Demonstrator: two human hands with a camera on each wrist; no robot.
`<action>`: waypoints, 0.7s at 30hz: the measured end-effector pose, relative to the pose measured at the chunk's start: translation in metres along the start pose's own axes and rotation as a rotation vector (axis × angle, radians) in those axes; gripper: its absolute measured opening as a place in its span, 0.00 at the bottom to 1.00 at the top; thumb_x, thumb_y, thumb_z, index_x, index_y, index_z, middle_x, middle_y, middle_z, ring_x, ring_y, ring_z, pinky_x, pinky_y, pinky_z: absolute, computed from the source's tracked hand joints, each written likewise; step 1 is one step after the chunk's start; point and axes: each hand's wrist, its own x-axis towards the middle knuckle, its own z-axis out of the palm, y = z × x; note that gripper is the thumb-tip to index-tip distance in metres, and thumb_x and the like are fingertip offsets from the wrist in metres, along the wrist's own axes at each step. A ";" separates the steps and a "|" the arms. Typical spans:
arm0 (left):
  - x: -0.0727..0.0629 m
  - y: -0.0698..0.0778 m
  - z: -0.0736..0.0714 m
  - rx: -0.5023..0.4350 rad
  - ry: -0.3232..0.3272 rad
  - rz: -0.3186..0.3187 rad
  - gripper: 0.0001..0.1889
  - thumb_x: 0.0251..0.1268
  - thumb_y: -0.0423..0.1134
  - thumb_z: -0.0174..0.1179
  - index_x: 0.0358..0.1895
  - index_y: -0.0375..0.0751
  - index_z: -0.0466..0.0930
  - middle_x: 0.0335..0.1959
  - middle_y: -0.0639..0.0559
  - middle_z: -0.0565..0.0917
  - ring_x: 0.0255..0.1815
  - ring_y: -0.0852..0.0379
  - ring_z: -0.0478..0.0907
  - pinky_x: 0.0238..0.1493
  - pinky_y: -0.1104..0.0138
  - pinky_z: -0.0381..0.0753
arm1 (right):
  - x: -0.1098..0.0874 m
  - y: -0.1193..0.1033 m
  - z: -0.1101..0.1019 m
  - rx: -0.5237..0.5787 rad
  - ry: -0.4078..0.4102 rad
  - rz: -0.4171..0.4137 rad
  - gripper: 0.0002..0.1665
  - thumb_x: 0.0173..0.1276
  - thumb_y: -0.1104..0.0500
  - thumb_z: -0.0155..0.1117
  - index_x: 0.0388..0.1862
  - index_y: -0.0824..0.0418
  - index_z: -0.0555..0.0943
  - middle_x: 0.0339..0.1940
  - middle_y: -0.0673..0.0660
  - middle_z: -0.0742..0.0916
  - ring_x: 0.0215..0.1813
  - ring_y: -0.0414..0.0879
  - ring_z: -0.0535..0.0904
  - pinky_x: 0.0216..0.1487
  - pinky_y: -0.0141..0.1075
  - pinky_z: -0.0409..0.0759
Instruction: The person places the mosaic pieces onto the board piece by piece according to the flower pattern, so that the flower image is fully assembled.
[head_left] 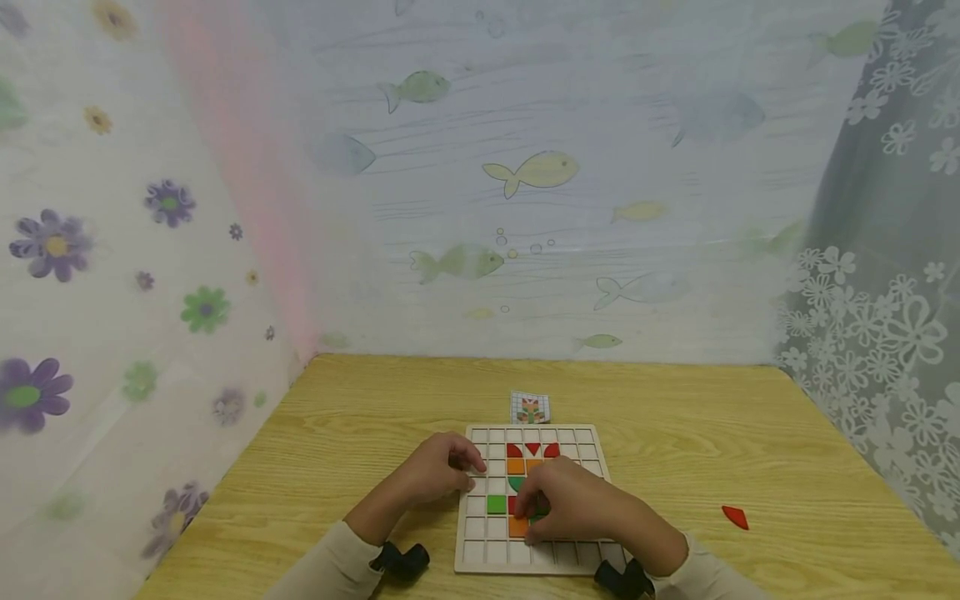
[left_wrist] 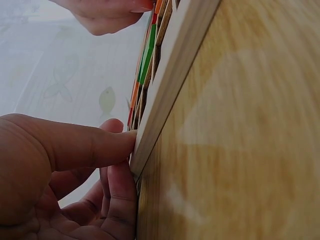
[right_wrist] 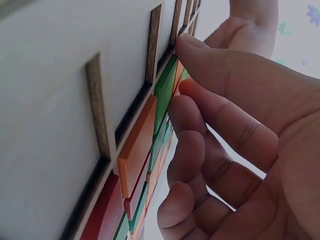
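Observation:
A wooden grid board (head_left: 480, 567) lies on the table, partly filled with red, orange and green tiles. My left hand (head_left: 438, 468) holds the board's left edge; in the left wrist view the thumb (left_wrist: 100, 145) presses on the rim and curled fingers lie against its side. Over the lower middle of the grid, my right hand (head_left: 573, 504) has thumb and index finger closing on an orange tile (head_left: 519, 527). A light green square tile (head_left: 497, 504) sits left of those fingertips. Red pieces (head_left: 532, 449) fill part of an upper row. The right hand covers several cells.
A small pattern card (head_left: 530, 407) touches or nearly meets the board's far edge. One loose red piece (head_left: 736, 517) lies on the table to the right. Printed curtains (head_left: 525, 250) enclose the wooden table (head_left: 375, 400) at the back and sides.

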 end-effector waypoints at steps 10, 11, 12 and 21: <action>-0.001 0.001 0.000 0.002 0.014 -0.015 0.09 0.59 0.26 0.70 0.37 0.46 0.89 0.40 0.52 0.82 0.39 0.54 0.76 0.41 0.62 0.77 | -0.011 0.004 -0.007 0.019 0.016 -0.013 0.11 0.57 0.55 0.83 0.39 0.48 0.89 0.34 0.42 0.87 0.32 0.33 0.80 0.35 0.29 0.80; -0.001 0.001 0.000 0.002 0.015 -0.015 0.09 0.59 0.26 0.71 0.37 0.46 0.89 0.40 0.52 0.82 0.39 0.54 0.76 0.41 0.62 0.77 | -0.014 0.005 -0.009 0.033 0.020 -0.010 0.11 0.58 0.55 0.82 0.39 0.49 0.89 0.35 0.43 0.87 0.33 0.33 0.80 0.36 0.30 0.81; -0.001 0.001 0.001 0.003 0.017 -0.015 0.09 0.59 0.26 0.71 0.37 0.46 0.89 0.39 0.52 0.82 0.39 0.54 0.76 0.40 0.62 0.77 | -0.017 0.007 -0.011 0.048 0.025 -0.005 0.11 0.59 0.56 0.82 0.40 0.49 0.89 0.36 0.43 0.87 0.34 0.33 0.81 0.36 0.30 0.81; 0.001 0.001 0.002 0.004 0.015 -0.021 0.10 0.59 0.25 0.71 0.37 0.47 0.89 0.39 0.53 0.82 0.40 0.54 0.76 0.42 0.61 0.77 | -0.048 0.019 -0.034 0.031 0.078 0.055 0.08 0.64 0.53 0.78 0.42 0.49 0.90 0.40 0.45 0.88 0.39 0.40 0.81 0.40 0.32 0.81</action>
